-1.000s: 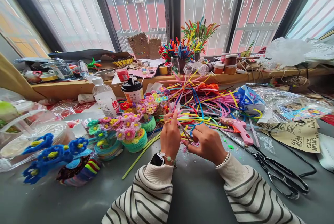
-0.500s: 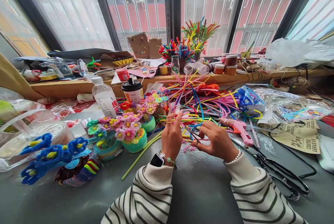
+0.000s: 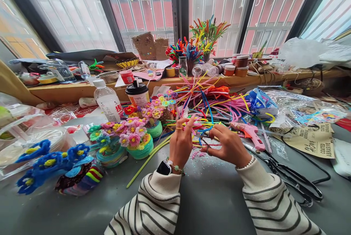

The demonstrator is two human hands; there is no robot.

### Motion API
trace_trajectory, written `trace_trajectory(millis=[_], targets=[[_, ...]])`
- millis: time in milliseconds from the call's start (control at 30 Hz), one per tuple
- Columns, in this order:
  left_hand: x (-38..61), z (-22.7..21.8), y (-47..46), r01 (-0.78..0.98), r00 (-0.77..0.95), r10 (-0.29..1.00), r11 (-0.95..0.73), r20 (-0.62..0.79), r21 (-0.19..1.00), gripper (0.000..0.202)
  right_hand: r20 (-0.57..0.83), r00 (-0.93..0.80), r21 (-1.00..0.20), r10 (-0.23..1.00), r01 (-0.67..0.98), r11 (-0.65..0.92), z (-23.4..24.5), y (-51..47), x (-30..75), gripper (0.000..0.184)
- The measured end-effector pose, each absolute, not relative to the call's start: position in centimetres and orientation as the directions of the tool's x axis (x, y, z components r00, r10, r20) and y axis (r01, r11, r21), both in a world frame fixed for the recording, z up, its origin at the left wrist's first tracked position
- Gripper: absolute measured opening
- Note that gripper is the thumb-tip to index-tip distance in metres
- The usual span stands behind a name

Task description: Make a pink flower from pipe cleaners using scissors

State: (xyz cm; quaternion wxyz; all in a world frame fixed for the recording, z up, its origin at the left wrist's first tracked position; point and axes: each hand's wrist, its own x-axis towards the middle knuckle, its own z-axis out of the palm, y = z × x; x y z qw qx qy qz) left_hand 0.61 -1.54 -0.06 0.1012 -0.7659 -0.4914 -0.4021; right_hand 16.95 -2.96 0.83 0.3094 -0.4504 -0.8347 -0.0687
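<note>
My left hand (image 3: 181, 140) is closed in a pinch, with a bit of pink pipe cleaner (image 3: 193, 121) showing at its fingertips. Just to the right, my right hand (image 3: 229, 143) has its thumb and fingers in the handles of small scissors (image 3: 206, 143). The blades point left toward my left hand, and their tips are hard to make out. Pink fluff clippings (image 3: 197, 154) lie on the grey table beneath. Behind both hands spreads a heap of coloured pipe cleaners (image 3: 219, 101).
Pipe-cleaner flower pots (image 3: 141, 147) and a blue-flowered one (image 3: 79, 178) stand on the left, near a plastic bottle (image 3: 106, 99) and a lidded cup (image 3: 138, 98). At right lie a pink glue gun (image 3: 255, 138), large black-handled scissors (image 3: 297, 180) and sandpaper (image 3: 312, 141).
The scissors have shifted slightly right, away from my left fingers, and their blades look different in angle. My left hand stays almost in place. The whole view has moved slightly.
</note>
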Motion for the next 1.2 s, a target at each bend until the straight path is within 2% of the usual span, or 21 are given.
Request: trace_trajectory(millis=[300,1200], targets=[[0.72,-0.08,-1.61,0.849,0.205,0.665,-0.486,0.718,0.208,0.043,0.604,-0.415,-0.143,0.680,0.783,0.605,0.79,-3.00,17.03,0.034],[0.65,-0.14,-1.60,0.883,0.210,0.671,-0.442,0.711,0.157,0.050,0.580,-0.430,-0.112,0.692,0.799,0.590,0.77,-3.16,16.77,0.031]])
